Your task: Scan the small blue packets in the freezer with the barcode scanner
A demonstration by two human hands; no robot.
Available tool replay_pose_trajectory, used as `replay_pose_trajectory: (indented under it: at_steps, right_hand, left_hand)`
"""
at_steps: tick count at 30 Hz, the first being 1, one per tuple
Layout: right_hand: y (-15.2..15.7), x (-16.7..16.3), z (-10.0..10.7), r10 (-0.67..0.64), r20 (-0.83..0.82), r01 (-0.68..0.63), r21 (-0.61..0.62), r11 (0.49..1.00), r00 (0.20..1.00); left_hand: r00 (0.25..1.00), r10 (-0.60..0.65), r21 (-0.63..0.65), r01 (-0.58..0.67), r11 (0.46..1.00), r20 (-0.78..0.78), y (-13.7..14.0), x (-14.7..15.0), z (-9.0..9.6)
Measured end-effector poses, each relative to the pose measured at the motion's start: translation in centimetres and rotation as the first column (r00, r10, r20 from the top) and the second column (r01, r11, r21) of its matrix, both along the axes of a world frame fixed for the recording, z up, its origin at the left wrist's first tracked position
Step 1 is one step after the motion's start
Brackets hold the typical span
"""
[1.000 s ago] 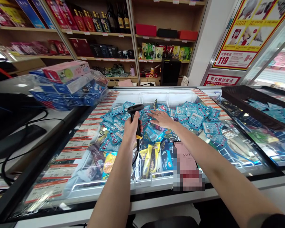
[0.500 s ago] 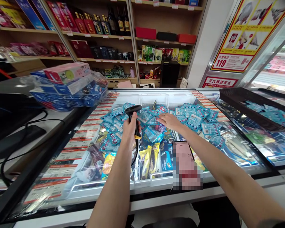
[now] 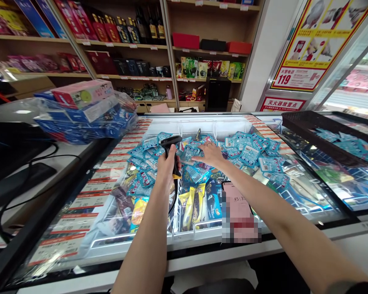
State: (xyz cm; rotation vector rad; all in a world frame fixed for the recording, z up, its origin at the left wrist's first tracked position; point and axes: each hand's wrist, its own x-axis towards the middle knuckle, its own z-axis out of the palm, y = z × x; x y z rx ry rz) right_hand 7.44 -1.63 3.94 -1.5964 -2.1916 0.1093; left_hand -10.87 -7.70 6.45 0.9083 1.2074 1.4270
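My left hand (image 3: pixel 168 161) is wrapped round the handle of a black barcode scanner (image 3: pixel 172 141) with a yellow band at its base. The scanner's head is level with the blue packets beyond it. My right hand (image 3: pixel 211 154) lies palm down over the middle blue packets (image 3: pixel 190 153), thumb and fingers spread, fingertips at their edge. More blue packets lie in a pile on the left (image 3: pixel 144 153) and another on the right (image 3: pixel 250 155), on the glass top of a chest freezer (image 3: pixel 184 243). A phone (image 3: pixel 233 192), partly blurred out, lies below my right forearm.
Under the glass are wrapped ice creams (image 3: pixel 194 204) in wire baskets. A dark basket (image 3: pixel 322 132) with blue packets stands at the right. Plastic-wrapped boxes (image 3: pixel 86 108) are stacked at the left, near black cables (image 3: pixel 10 183). Stocked shelves (image 3: pixel 129 45) stand behind.
My right hand has shifted slightly and its fingers have spread out over the middle packets. My left hand still holds the barcode scanner in nearly the same place.
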Motion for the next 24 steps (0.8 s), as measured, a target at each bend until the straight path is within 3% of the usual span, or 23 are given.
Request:
replay_pose_trajectory:
  at_steps: [5, 7, 11, 13, 19, 24]
  right_hand:
    - [0.8, 1.4, -0.5, -0.053, -0.238, 0.069, 0.057, 0.996, 0.97]
    - [0.9, 2.6, -0.4, -0.099, -0.397, 0.109, 0.003, 0.994, 0.912]
    - [0.0, 5.5, -0.5, -0.209, -0.74, 0.094, -0.194, 0.976, 0.64]
    - [-0.9, 7.2, -0.9, -0.23, -0.838, 0.097, -0.21, 0.973, 0.495]
    - [-2.6, 11.8, -2.2, -0.186, -0.919, 0.209, -0.118, 0.971, 0.347]
    - [-2.3, 12.5, -2.3, -0.165, -0.947, 0.163, -0.123, 0.979, 0.275]
  left_hand:
    - [1.0, -0.02, -0.001, 0.02, 1.0, -0.011, 0.0, 0.1, 0.0]
    - [0.999, -0.039, -0.001, 0.039, 0.999, -0.019, -0.1, 0.3, 0.1]
    - [0.995, -0.095, 0.006, 0.095, 0.995, -0.031, -0.3, 1.0, 0.1]
    - [0.989, -0.143, 0.02, 0.143, 0.989, -0.029, -0.5, 1.5, 0.1]
    - [0.951, -0.307, -0.013, 0.307, 0.952, -0.029, -1.1, 2.8, 0.3]
    - [0.851, -0.526, -0.062, 0.525, 0.849, 0.012, -1.3, 3.5, 0.3]
